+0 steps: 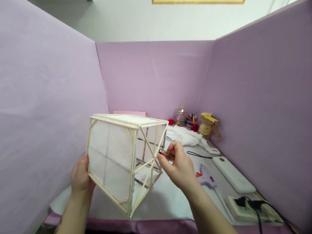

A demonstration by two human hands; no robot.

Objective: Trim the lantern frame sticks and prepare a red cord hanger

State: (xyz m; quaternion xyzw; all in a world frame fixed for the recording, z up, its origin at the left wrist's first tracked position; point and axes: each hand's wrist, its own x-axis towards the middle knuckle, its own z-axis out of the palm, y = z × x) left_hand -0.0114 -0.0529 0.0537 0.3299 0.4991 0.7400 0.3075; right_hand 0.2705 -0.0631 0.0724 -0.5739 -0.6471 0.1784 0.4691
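Observation:
A box-shaped frame of pale wooden sticks [133, 159], with white mesh-like panels on its sides and crossed sticks on its right face, is held tilted above the table. My left hand [81, 174] grips its lower left edge, with the fingers partly hidden behind it. Beside the crossed sticks, my right hand [177, 164] pinches what looks like a small lighter [165, 154], with a silver tip and a bit of red. The tip is at or very near the sticks; contact cannot be made out.
A lilac glue gun [207, 177], white power bank [233, 174] and power strip [252, 209] with black cables lie on the right. Behind are white cloth [184, 135], a jar of colourful pieces [181, 116] and a yellow-topped tub [206, 126]. Lilac panels [154, 76] enclose the table.

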